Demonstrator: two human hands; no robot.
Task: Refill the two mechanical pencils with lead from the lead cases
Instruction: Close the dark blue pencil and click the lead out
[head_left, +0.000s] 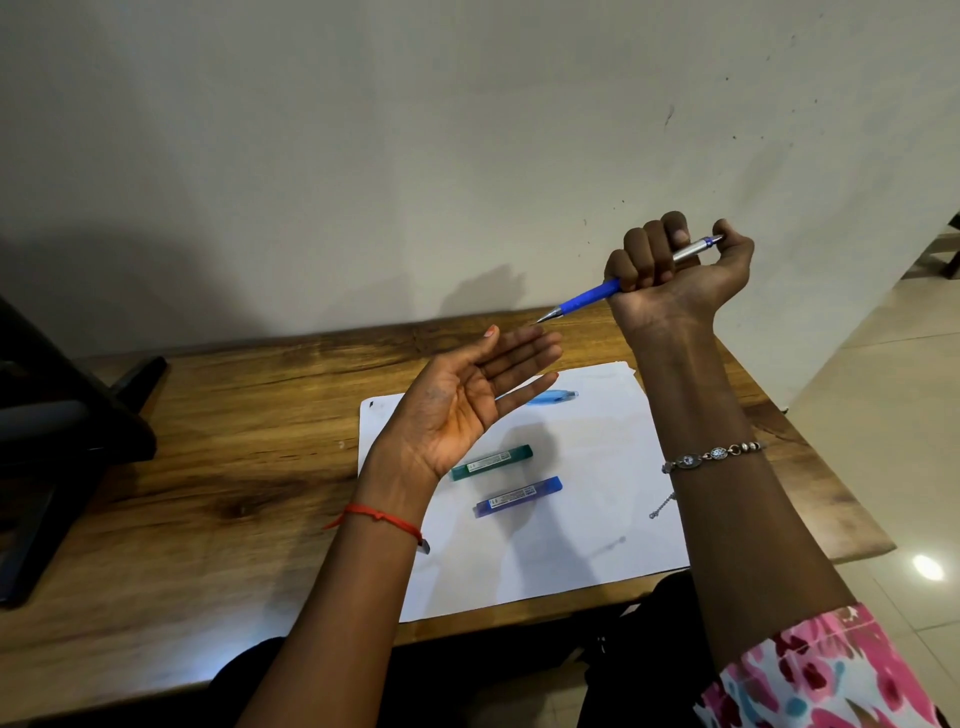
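My right hand (675, 270) is raised above the table and grips a blue and silver mechanical pencil (587, 299) in a fist, thumb at its top end, tip pointing down-left. My left hand (467, 400) is held palm up with straight fingers just below that tip, holding nothing. A light blue pencil (553, 397) lies on the white paper (597, 519), partly hidden behind my left fingers. A green lead case (491, 461) and a blue lead case (517, 497) lie side by side on the paper.
The wooden table (208, 467) stands against a pale wall. A dark object (62, 431) stands at the table's left end. A small chain (662, 506) hangs from my right wrist bracelet over the paper. Tiled floor lies to the right.
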